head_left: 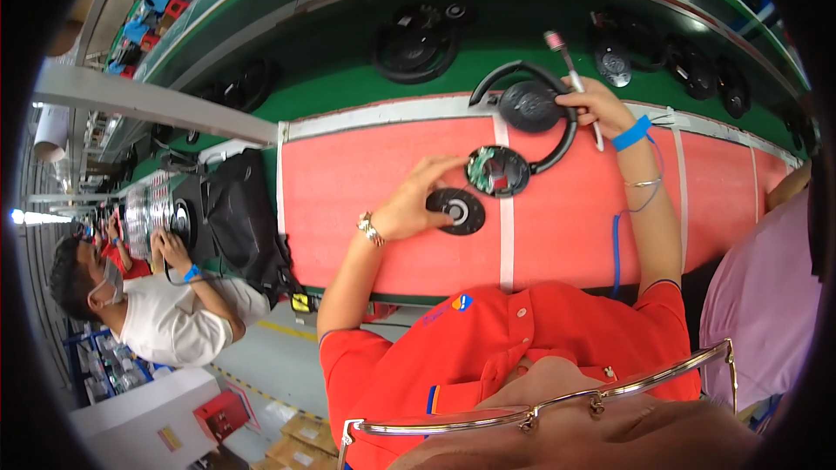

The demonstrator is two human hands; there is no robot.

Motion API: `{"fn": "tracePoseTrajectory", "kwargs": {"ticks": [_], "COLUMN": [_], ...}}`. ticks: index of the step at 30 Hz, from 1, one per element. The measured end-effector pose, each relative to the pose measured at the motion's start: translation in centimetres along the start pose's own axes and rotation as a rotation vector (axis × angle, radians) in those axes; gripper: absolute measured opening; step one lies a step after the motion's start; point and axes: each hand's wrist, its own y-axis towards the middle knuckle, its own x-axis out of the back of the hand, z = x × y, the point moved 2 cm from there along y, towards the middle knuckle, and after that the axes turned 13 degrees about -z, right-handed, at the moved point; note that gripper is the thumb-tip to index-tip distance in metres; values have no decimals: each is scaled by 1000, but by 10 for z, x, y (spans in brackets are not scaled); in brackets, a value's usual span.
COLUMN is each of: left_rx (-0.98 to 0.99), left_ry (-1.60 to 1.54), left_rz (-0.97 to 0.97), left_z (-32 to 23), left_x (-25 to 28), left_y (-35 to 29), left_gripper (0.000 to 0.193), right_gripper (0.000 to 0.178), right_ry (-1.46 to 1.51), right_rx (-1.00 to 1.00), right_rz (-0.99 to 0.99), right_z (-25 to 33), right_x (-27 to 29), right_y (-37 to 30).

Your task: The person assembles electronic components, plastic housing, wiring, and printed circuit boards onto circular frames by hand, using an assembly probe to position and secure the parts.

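Note:
A pair of black headphones [570, 137] lies over the pink mat in front of me. One earcup [529, 107] is whole; the other, an opened earcup [514, 176], shows a green circuit board [482, 168]. Beside it is a round black disc [455, 211] with a grey ring at its centre. My left hand [405, 204] is curved round this disc, its thumb on the edge and its forefinger reaching to the opened earcup. With my right hand [599, 107] I grip the headphones by the whole earcup and headband, and hold a slim white pen-like tool [598, 135] with a pinkish end.
Several black headphones [416, 48] rest on the green conveyor belt [331, 78] beyond the mat [383, 144]. A black bag [244, 218] is at the left, near a co-worker in white [178, 322]. Another person's pink garment [762, 278] is close on my right. A blue cord [616, 252] hangs from my right wrist strap.

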Motion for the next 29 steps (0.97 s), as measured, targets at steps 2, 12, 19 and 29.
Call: {"fn": "tracePoseTrajectory", "kwargs": {"ticks": [2, 12, 19, 29], "left_rx": [105, 244, 339, 204], "left_ry": [-55, -507, -765, -578], "left_rz": [-30, -228, -389, -434], "left_z": [1, 3, 11, 3], "left_x": [0, 15, 7, -17], "left_y": [2, 73, 144, 172], "left_gripper": [80, 51, 36, 41], "right_gripper": [30, 31, 26, 27], "right_ry": [70, 41, -542, 47], "right_rx": [28, 559, 982, 821], "right_rz": [32, -199, -513, -560], "right_z": [3, 27, 8, 13], "right_x": [8, 7, -13, 11], "right_y": [-4, -31, -29, -10]}}
